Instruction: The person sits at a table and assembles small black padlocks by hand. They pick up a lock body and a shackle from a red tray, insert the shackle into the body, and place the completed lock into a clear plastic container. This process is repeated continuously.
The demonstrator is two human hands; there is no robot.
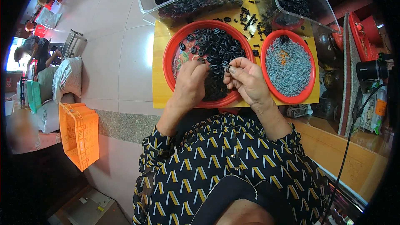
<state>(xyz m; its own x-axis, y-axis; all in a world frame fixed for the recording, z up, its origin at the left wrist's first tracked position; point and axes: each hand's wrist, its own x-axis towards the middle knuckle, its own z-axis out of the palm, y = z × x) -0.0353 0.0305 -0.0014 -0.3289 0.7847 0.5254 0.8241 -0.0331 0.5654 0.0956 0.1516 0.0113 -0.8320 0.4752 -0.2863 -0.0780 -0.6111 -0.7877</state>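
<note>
My right hand (248,82) pinches a small black oval piece (226,67) between thumb and forefinger, above the right half of a round red tray (167,64). Opposite it, my left hand (191,84) is closed over the tray's left half; whatever its fingertips grip is hidden. Many loose black oval pieces with two holes (229,46) lie heaped in this tray, and a few are scattered at its left. Just right of my right hand, a smaller red tray (313,77) holds a mass of silvery screws (287,75) with a few orange bits among them.
Two clear plastic bins of black pieces, one at the back left (200,6) and one at the back right (291,0), stand on the yellow table (160,87). Loose black parts (250,21) lie between them. An orange crate (81,135) and white sacks (68,79) are at left.
</note>
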